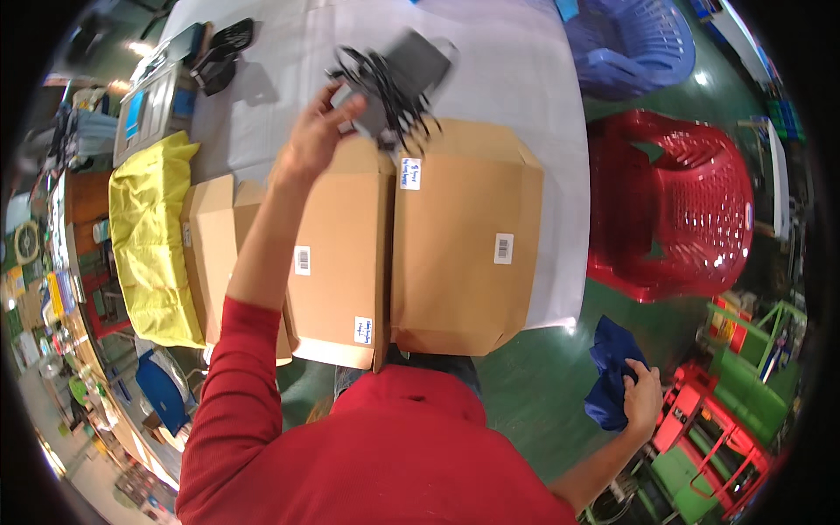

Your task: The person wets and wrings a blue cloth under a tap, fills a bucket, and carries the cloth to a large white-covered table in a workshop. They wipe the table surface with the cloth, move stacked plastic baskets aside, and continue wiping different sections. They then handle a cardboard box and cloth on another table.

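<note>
My left hand (317, 136) is raised over the far ends of the cardboard boxes, closed on a bundle of black cables (385, 92) with a dark grey, box-shaped device (418, 63). Motion blurs the bundle, and its exact kind cannot be made out. Out to the right, past the table edge, my right hand (643, 398) grips a crumpled dark blue cloth (610, 372) that hangs above the green floor. Two large flat cardboard boxes, a right one (464, 254) and a middle one (337, 254), lie side by side before me with white labels on them.
Left of these boxes are another cardboard box (210, 227), a yellow cloth (153, 245) and a grey bin (144, 118). A black object (223, 57) sits on the white-covered table (516, 52) at the far left. A red chair (700, 206) and a blue chair (630, 52) stand right.
</note>
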`<state>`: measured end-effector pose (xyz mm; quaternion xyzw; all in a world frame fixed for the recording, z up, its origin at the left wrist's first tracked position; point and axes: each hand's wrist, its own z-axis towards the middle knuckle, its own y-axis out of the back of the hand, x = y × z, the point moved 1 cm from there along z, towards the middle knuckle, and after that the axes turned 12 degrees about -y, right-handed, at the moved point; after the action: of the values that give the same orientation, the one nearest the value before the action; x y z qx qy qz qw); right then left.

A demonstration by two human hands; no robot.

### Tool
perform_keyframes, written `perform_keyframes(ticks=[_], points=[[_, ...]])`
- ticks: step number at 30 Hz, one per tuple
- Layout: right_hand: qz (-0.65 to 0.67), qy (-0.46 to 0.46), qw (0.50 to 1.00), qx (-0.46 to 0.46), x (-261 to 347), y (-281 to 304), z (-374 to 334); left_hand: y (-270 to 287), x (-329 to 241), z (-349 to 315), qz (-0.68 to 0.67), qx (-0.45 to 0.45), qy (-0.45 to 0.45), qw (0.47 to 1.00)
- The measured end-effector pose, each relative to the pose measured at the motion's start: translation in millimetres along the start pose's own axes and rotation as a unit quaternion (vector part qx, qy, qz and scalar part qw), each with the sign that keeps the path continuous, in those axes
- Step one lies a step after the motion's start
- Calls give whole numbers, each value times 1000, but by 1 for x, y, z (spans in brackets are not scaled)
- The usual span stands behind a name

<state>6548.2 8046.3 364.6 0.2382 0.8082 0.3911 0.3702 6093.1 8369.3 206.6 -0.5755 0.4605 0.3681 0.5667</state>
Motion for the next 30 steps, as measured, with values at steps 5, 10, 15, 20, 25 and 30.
perform_keyframes(ticks=[5,10,15,20,25,30], points=[[10,116,985,-128,39,54,1,-36,16,-120,-28,86,162,983],[124,342,894,-264,157,125,-12,-72,87,-174,-38,84,209,974],[182,557,726,-361,333,163,-34,-67,84,-180,231,123,76,962],[187,767,577,-212,531,129,-66,27,-5,-146,432,35,-114,894],[-58,718,665,-197,668,29,-71,200,-103,-21,514,-148,-273,799],[5,759,592,-271,741,1,-22,300,-116,147,650,-220,-230,690]])
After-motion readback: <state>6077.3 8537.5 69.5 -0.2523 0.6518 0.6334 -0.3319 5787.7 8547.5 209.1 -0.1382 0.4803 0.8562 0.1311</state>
